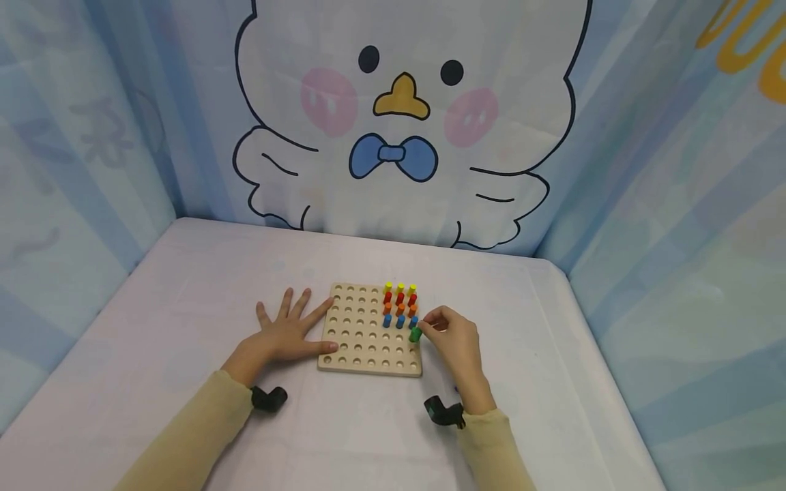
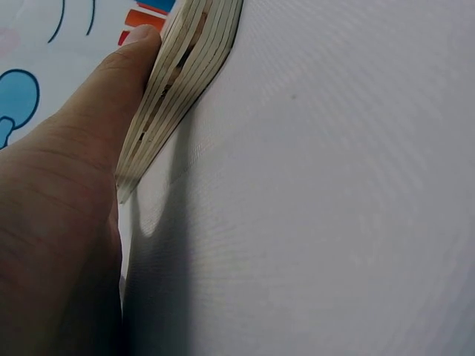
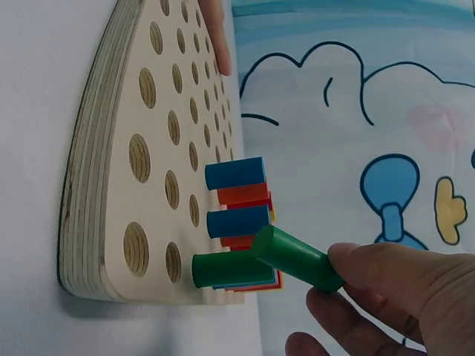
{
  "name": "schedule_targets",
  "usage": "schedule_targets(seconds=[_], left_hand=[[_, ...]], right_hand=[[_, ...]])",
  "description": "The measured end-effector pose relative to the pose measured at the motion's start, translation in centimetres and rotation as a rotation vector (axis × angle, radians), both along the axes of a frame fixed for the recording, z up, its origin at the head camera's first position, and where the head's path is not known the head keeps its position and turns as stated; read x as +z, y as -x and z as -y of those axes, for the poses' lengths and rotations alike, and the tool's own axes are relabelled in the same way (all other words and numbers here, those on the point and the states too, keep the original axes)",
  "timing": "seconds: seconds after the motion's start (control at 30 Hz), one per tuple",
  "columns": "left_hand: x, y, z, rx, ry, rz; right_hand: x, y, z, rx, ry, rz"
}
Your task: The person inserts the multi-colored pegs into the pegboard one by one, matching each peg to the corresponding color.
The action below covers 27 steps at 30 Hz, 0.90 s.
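A pale wooden pegboard (image 1: pixel 370 367) with rows of round holes lies flat on the table. My left hand (image 1: pixel 284 339) is spread at its left edge, with the thumb and index fingertip on the board. At the right edge my right hand (image 1: pixel 456 343) pinches a green peg (image 3: pixel 297 258) between thumb and fingers. That peg is tilted, held just over another green peg (image 3: pixel 228 268) standing in a hole; whether the two touch I cannot tell. Behind stand blue pegs (image 3: pixel 236 173), and further back rows of orange (image 1: pixel 400 309), red (image 1: pixel 400 299) and yellow pegs (image 1: pixel 400 288).
A white cloth covers the table (image 1: pixel 540 423). Behind it hangs a curtain (image 1: pixel 393 204) printed with a cartoon bird. A small dark thing (image 1: pixel 456 389), mostly hidden, shows beside the right wrist. Black wrist cameras sit on both wrists.
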State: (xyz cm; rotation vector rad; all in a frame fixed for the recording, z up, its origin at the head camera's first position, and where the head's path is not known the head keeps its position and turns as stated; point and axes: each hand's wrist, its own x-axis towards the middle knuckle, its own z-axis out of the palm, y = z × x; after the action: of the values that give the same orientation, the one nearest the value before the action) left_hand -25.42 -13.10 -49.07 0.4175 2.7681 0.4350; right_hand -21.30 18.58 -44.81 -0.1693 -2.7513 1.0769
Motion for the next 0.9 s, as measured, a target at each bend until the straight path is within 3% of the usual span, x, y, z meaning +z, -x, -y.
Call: schedule_targets(seconds=[0.53, 0.9], left_hand=[[-0.7, 0.1, 0.2, 0.009, -0.019, -0.003], [0.2, -0.1, -0.1, 0.004, -0.004, 0.001]], right_hand=[[-0.8, 0.6, 1.7, -0.007, -0.009, 0.010], [-1.3, 0.6, 2.1, -0.004, -0.031, 0.045]])
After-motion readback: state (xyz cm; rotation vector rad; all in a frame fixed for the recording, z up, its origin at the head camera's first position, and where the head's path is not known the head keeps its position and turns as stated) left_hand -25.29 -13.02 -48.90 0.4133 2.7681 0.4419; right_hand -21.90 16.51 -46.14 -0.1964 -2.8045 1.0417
